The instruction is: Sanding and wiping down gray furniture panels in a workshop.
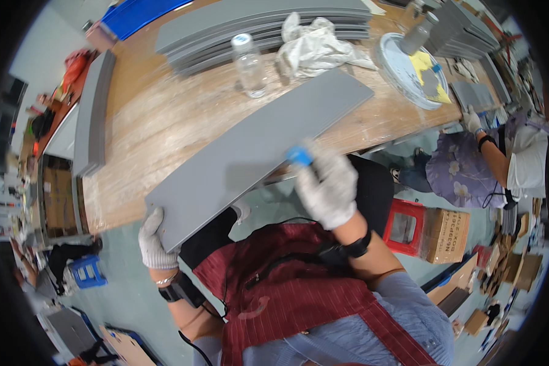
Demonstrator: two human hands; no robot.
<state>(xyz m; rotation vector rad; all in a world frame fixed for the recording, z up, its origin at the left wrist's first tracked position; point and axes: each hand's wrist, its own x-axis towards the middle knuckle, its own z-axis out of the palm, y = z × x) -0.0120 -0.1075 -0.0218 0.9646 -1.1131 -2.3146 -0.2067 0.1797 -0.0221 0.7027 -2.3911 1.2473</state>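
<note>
A long grey panel (244, 149) lies slantwise across the table's front edge, its near left end jutting out over my lap. My left hand (157, 241), in a white glove, grips that end by the corner, thumb on top. Over the panel's near long edge is my right hand (328, 183), also gloved and slightly blurred. Its fingers close on a small blue piece (299, 156) at or just above the edge; its kind is unclear, and whether it touches the panel I cannot tell.
Behind the panel stand a clear bottle (250, 67), a crumpled white cloth (317, 46) and stacked grey panels (219, 30). A round white lid (402, 76) holds yellow pieces and a bottle at right. More panels (94, 116) stand left. A co-worker (470, 158) is at far right, near a red stool (404, 227).
</note>
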